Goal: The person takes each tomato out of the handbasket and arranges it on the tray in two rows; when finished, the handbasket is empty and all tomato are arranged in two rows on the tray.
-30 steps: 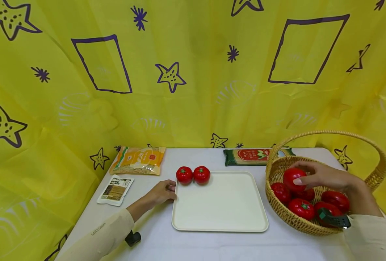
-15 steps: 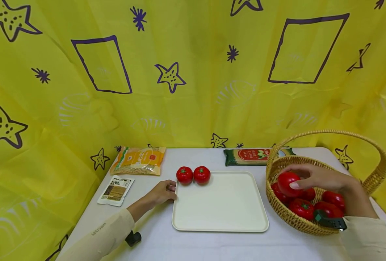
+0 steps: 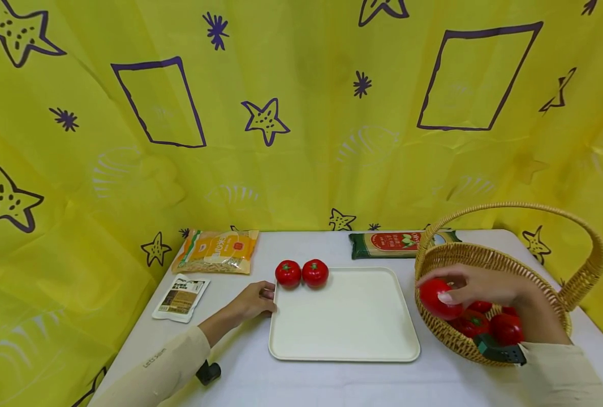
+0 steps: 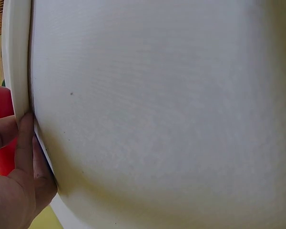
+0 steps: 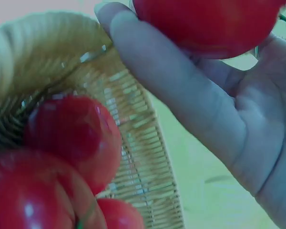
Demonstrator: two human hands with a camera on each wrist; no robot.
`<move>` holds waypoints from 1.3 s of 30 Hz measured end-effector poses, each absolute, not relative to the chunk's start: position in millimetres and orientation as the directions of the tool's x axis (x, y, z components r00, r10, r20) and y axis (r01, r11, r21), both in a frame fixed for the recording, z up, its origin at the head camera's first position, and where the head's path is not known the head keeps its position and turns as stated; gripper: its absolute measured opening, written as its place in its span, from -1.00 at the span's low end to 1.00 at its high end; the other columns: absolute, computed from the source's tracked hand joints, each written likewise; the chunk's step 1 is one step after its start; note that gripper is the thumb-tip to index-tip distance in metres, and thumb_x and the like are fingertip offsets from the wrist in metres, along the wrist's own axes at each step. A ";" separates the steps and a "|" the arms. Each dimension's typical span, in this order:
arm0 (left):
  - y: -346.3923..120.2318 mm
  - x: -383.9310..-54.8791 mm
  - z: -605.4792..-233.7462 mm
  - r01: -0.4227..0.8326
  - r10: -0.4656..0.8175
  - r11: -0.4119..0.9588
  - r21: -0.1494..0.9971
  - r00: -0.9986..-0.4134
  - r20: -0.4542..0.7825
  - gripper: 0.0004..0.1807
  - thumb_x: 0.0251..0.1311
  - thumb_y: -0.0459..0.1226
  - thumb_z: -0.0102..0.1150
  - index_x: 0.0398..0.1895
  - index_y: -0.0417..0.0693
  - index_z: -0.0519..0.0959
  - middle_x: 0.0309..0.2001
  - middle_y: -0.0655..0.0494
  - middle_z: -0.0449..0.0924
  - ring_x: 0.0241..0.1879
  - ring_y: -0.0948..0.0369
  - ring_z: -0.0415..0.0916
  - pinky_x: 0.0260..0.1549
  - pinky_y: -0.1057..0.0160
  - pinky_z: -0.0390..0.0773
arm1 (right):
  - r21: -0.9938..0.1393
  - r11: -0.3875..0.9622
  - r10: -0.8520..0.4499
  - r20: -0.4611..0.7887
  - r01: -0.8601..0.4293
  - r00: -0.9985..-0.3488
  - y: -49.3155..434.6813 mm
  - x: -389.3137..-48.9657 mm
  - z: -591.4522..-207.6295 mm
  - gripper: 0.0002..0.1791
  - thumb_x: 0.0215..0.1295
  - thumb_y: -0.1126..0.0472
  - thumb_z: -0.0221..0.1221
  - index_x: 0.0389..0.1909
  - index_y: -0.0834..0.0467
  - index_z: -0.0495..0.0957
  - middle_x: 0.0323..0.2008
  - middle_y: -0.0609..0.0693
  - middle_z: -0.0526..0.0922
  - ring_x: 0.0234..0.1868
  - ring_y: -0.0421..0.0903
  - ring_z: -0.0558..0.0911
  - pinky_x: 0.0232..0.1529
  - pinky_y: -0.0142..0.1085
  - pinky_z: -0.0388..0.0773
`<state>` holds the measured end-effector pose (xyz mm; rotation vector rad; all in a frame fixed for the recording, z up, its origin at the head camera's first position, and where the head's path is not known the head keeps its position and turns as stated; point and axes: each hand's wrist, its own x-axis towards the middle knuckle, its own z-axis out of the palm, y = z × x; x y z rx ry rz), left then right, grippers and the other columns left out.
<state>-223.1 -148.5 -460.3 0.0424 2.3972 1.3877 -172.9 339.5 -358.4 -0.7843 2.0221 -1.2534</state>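
- My right hand is gripping a tomato at the basket's left rim, likely mid-transfer.
- My left hand is pinching the tray; placing there is probably requiring rim clearance.

Two hands are showing, one left hand and one right hand, and two sleeves are covering the arms. One tray is lying on one table, and two tomatoes are sitting on it. The right hand is holding one third tomato. One basket is standing with one handle; at least four red fruits are showing inside, and the hand is hiding their full number. Three packs are lying there: one orange pack, one white pack, one green-and-red pack. One curtain is hanging behind.
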 end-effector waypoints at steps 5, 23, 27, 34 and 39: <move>-148.7 -222.7 -460.2 -0.150 0.212 0.513 0.845 -0.932 -0.294 -0.42 0.02 -0.52 0.36 0.18 -0.34 0.47 -0.17 -0.07 0.50 -0.28 0.15 0.50 -0.29 0.25 0.70 | -0.917 0.373 -0.768 -0.222 -0.138 -0.601 323.2 -175.5 -358.7 -0.52 0.52 0.30 -0.06 0.42 0.19 0.33 0.19 0.14 0.49 0.03 -0.01 0.62 -0.06 -0.16 0.71; -148.9 -222.6 -459.3 -0.146 0.212 0.527 0.837 -0.932 -0.296 -0.44 0.04 -0.50 0.35 0.18 -0.32 0.47 -0.16 -0.06 0.51 -0.27 0.15 0.50 -0.27 0.26 0.69 | -0.846 0.487 -0.637 -0.177 -0.214 -0.750 266.4 -190.9 -373.2 -0.54 0.32 0.09 0.26 0.17 0.16 0.45 0.04 0.14 0.58 0.04 0.11 0.52 -0.09 -0.18 0.65; -149.6 -223.9 -460.4 -0.144 0.212 0.531 0.835 -0.932 -0.295 -0.43 0.04 -0.50 0.35 0.19 -0.33 0.47 -0.15 -0.07 0.52 -0.25 0.15 0.51 -0.25 0.27 0.69 | -0.850 0.486 -0.613 -0.164 -0.204 -0.773 258.1 -197.4 -376.5 -0.51 0.37 0.07 0.22 0.24 0.17 0.46 0.05 0.15 0.58 0.00 0.08 0.53 -0.14 -0.15 0.68; -149.0 -225.6 -462.6 -0.159 0.208 0.525 0.836 -0.929 -0.307 -0.43 0.04 -0.49 0.35 0.19 -0.31 0.47 -0.14 -0.05 0.52 -0.25 0.16 0.51 -0.24 0.27 0.70 | -0.844 0.492 -0.574 -0.132 -0.212 -0.808 245.7 -205.1 -382.2 -0.47 0.38 0.03 0.22 0.30 0.13 0.47 0.23 0.27 0.47 0.01 0.07 0.56 -0.19 -0.21 0.71; -149.2 -224.9 -461.8 -0.159 0.214 0.523 0.838 -0.927 -0.309 -0.43 0.05 -0.50 0.35 0.19 -0.32 0.46 -0.15 -0.06 0.51 -0.26 0.15 0.51 -0.25 0.26 0.71 | -0.819 0.531 -0.523 -0.116 -0.217 -0.844 237.1 -210.4 -385.7 -0.40 0.29 -0.02 0.30 0.30 0.11 0.46 0.31 0.28 0.41 0.16 0.15 0.48 -0.09 -0.19 0.68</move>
